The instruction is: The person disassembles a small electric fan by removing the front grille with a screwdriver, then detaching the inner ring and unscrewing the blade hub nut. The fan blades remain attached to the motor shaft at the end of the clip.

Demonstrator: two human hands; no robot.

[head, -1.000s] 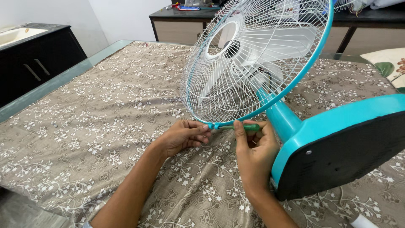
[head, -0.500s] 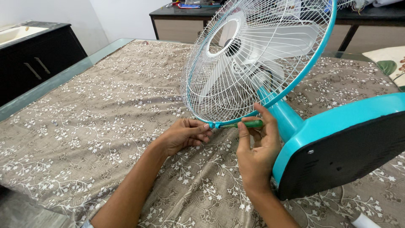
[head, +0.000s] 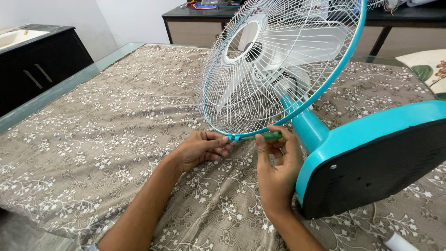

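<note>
Green-handled screwdriver (head: 267,136), grasped in right hand (head: 277,162), meets turquoise-rimmed white wire fan guard (head: 278,65); left hand (head: 202,149) pinches the clip, tip hidden.

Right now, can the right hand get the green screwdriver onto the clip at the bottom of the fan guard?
Probably yes: the right hand holds the green screwdriver level, its tip at the clip, with nothing between. The left hand steadies the other side.

No labels, signs or screens are showing anywhere in this view. The only possible packaging is lying on the dark surface (head: 278,14) at the back, where some small flat red and blue items (head: 204,6) are sitting near its left end, too far off to tell whether they are packets.
</note>
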